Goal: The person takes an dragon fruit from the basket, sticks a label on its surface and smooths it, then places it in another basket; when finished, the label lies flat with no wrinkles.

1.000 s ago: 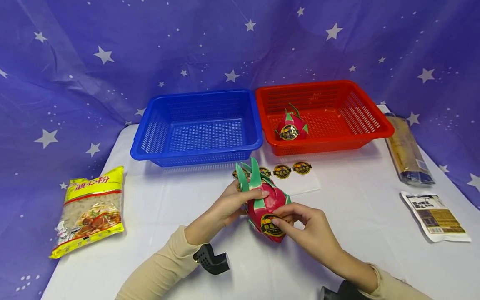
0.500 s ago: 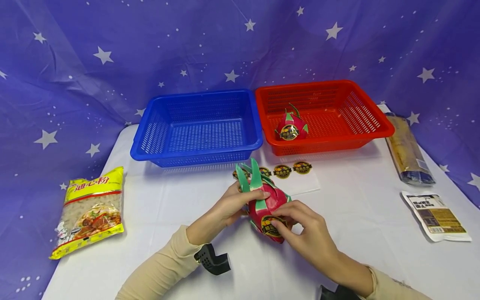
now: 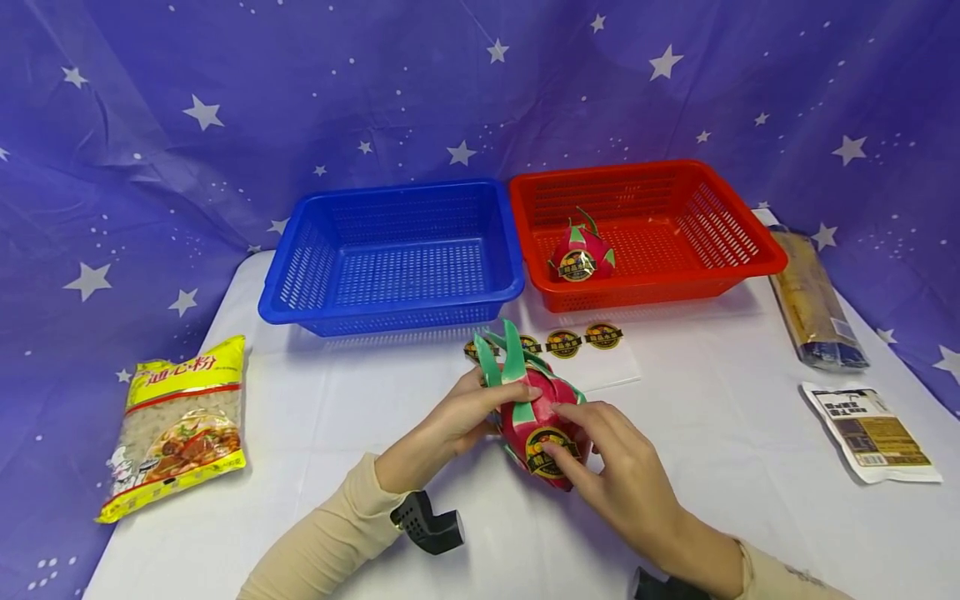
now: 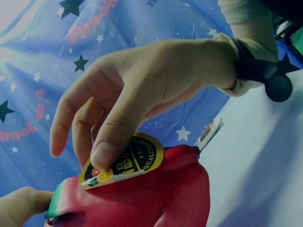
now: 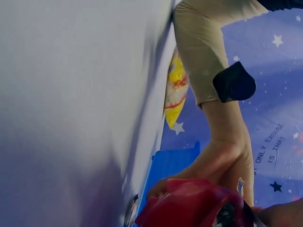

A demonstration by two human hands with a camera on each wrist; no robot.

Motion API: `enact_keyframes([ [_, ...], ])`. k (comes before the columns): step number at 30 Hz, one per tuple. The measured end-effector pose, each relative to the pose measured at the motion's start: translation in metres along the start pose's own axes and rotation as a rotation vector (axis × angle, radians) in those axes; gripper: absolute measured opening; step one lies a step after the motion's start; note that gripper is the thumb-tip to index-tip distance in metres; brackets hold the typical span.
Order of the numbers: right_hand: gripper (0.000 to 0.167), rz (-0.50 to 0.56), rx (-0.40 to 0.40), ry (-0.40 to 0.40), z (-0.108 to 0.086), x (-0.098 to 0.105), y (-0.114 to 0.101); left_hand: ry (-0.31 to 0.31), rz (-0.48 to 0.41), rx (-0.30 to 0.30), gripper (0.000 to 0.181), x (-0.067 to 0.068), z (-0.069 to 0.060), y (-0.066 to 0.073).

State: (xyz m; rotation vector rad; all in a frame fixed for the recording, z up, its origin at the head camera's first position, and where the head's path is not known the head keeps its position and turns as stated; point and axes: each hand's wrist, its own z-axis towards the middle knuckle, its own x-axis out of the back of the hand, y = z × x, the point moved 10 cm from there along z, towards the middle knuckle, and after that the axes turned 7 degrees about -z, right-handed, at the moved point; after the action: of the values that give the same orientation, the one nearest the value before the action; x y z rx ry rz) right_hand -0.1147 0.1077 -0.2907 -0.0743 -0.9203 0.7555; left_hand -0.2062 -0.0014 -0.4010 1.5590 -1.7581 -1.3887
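In the head view my left hand (image 3: 468, 408) grips a pink dragon fruit (image 3: 542, 414) with green leaf tips, holding it tilted over the white table. A round black-and-gold sticker (image 3: 537, 462) lies on the fruit's near side. The thumb of my right hand (image 3: 630, 467) presses this sticker, and its index fingertip rests against the fruit above. From the left wrist, the sticker (image 4: 144, 153) shows one edge lifted off the red skin under the thumb, while the other fingers hang loosely bent. The right wrist view has the fruit (image 5: 184, 208) at its bottom edge.
Behind the hands lies a white sheet (image 3: 600, 367) with several similar stickers. A blue basket (image 3: 390, 312) and a red basket (image 3: 645, 292) stand at the back; a second stickered dragon fruit (image 3: 592, 246) sits in the red one. Food packets (image 3: 183, 425) flank both sides.
My right thumb and fingers have shifted from pinching the sticker's right edge to pressing over it. The sticker lies flatter on the fruit. My left hand keeps its grip.
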Motion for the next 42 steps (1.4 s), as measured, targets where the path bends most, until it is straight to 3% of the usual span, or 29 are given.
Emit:
enact_keyframes([
  [4,0.044,0.001,0.007,0.094,-0.001,0.007,0.004,-0.007,-0.019,0.002,0.047,-0.001,-0.001,-0.002],
  [8,0.062,0.074,-0.056,0.123,-0.003,0.007,0.017,-0.042,-0.13,0.004,0.046,-0.005,-0.004,-0.003],
  [11,0.072,0.184,-0.178,0.051,-0.006,-0.003,0.032,-0.06,-0.229,0.0,0.045,-0.008,-0.006,-0.002],
  [14,0.08,0.319,-0.357,-0.059,-0.013,-0.019,0.048,-0.046,-0.293,-0.014,0.044,-0.01,-0.007,-0.002],
  [18,0.078,0.467,-0.575,-0.194,-0.024,-0.04,0.063,-0.027,-0.357,-0.021,0.042,-0.011,-0.008,-0.004],
  [20,0.079,0.496,-0.633,-0.234,-0.029,-0.047,0.067,-0.031,-0.385,-0.022,0.043,-0.013,-0.007,-0.005],
  [26,0.082,0.516,-0.66,-0.221,-0.032,-0.054,0.07,-0.031,-0.448,-0.022,0.037,-0.015,-0.006,-0.009],
  [32,0.079,0.528,-0.694,-0.201,-0.035,-0.056,0.073,-0.016,-0.45,-0.035,0.035,-0.015,-0.005,-0.012],
  [42,0.071,0.574,-0.658,-0.203,-0.032,-0.055,0.07,-0.047,-0.439,-0.049,0.037,-0.017,-0.006,-0.01],
])
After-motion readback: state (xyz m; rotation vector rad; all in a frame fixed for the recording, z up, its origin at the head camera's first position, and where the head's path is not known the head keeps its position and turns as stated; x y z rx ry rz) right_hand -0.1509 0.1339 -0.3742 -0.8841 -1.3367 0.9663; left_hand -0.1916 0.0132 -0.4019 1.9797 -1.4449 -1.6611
